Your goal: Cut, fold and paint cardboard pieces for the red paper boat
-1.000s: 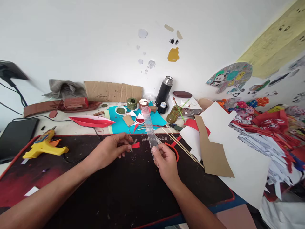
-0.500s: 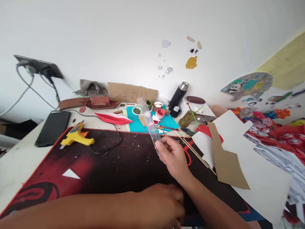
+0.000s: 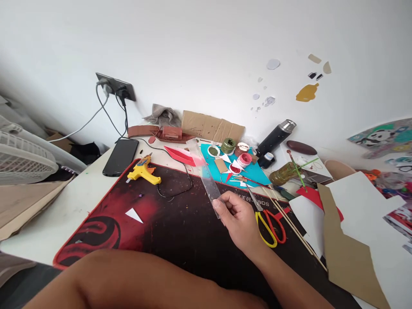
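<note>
My right hand (image 3: 241, 221) pinches the lower end of a clear plastic ruler (image 3: 210, 185) between thumb and fingers. The ruler is tilted up and to the left above the black and red desk mat (image 3: 180, 227). Right beside that hand lie scissors (image 3: 270, 231) with one yellow and one red handle. Behind the ruler's upper part shows a red boat-shaped piece (image 3: 177, 155), seen partly through the plastic. My left forearm crosses the bottom of the view, and its hand is out of frame below. A small white paper triangle (image 3: 134, 215) rests on the mat.
A yellow glue gun (image 3: 143, 172) and a phone (image 3: 121, 158) lie at the left. Open paint jars (image 3: 228, 146) stand on blue paper at the back, near a black flask (image 3: 277, 137). Wooden sticks (image 3: 299, 234) and cut cardboard (image 3: 349, 253) are at the right.
The view has swung left, bringing a fan into sight. My left hand has dropped out of the bottom of the frame. The right hand keeps its hold on the ruler, and the scissors show more fully.
</note>
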The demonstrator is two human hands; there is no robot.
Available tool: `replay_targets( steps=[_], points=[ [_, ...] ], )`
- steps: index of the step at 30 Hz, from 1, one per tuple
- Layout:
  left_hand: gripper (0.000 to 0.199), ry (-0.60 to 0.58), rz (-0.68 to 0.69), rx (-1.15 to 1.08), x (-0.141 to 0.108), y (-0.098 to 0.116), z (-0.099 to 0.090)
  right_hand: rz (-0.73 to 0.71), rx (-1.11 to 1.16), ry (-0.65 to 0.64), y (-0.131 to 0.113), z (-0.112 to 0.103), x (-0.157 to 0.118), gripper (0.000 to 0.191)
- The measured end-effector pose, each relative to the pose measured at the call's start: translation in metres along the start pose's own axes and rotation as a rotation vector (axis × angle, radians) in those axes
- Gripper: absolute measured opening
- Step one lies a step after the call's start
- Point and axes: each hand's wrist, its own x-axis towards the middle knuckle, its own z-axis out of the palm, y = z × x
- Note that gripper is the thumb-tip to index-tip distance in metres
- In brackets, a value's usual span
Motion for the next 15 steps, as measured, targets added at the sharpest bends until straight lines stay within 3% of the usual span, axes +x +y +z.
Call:
replay_targets(
  steps=[2, 4, 8, 10, 12, 13, 15],
  points=[
    [0.014, -0.055, 0.094, 0.014, -0.022, 0.003, -0.029, -0.005, -0.004, 0.018, 0.01, -0.002, 0.003, 0.039],
    [0.011, 0.022, 0.023, 0.093, -0.055, 0.011, -0.07, -0.004, -0.004, 0.048, 0.019, -0.005, 0.006, 0.041],
    [0.023, 0.326, -0.567, 0.175, -0.148, 0.03, -0.158, 0.033, 0.008, 0.117, 0.038, -0.013, 0.008, 0.047],
    [0.022, 0.415, -0.914, 0.325, -0.197, 0.034, -0.189, 0.059, 0.03, 0.162, 0.046, -0.016, 0.006, 0.05],
    [0.028, 0.399, -1.252, 0.478, -0.236, 0.032, -0.205, 0.082, 0.06, 0.209, 0.051, -0.017, 0.003, 0.053],
    [0.032, 0.394, -1.358, 0.546, -0.248, 0.03, -0.208, 0.092, 0.074, 0.226, 0.053, -0.018, 0.002, 0.054],
    [0.034, 0.344, -1.435, 0.494, -0.259, 0.023, -0.206, 0.103, 0.094, 0.241, 0.054, -0.018, -0.001, 0.055]
  ],
)
